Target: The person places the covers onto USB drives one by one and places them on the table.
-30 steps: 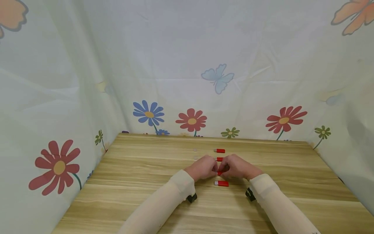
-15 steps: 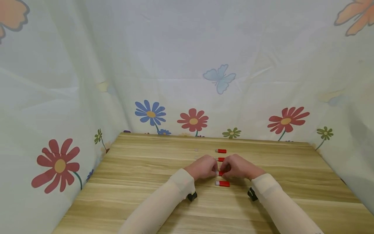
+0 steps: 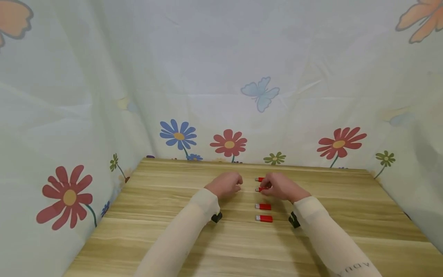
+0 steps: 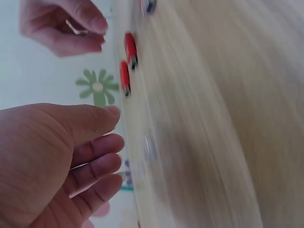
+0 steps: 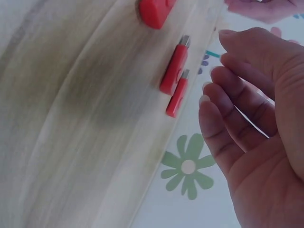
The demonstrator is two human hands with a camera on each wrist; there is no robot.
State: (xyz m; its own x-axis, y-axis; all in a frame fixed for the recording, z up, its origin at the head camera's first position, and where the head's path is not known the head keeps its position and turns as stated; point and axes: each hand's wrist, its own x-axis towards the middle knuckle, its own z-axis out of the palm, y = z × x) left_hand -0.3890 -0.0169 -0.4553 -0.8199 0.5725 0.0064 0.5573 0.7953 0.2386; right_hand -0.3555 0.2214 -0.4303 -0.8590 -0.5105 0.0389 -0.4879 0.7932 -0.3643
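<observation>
Red USB flash drives lie in a column on the table, plugs to the left. The two nearer ones, the third drive (image 3: pixel 263 206) and the front drive (image 3: pixel 264 218), have wider pale ends. Slim bare metal plugs show on the rear drive (image 5: pixel 176 96) and the second drive (image 5: pixel 175 70). My right hand (image 3: pixel 282 186) hovers over these two, partly covering them in the head view, its fingers loosely bent around nothing. My left hand (image 3: pixel 225 184) is held left of the column, fingers relaxed. A small clear cap (image 4: pixel 149 146) lies on the table just beyond its fingertips.
The wood-grain table (image 3: pixel 155 215) ends at a pale curtain (image 3: pixel 207 77) printed with flowers and butterflies, which encloses the back and both sides. A dark wrist camera (image 3: pixel 217 217) sits under the left cuff, another dark camera (image 3: pixel 294 220) under the right.
My right hand has left the third drive and moved back toward the rear two. My left hand has moved left and back, away from the column, fingers loosening. The third drive now shows fully.
</observation>
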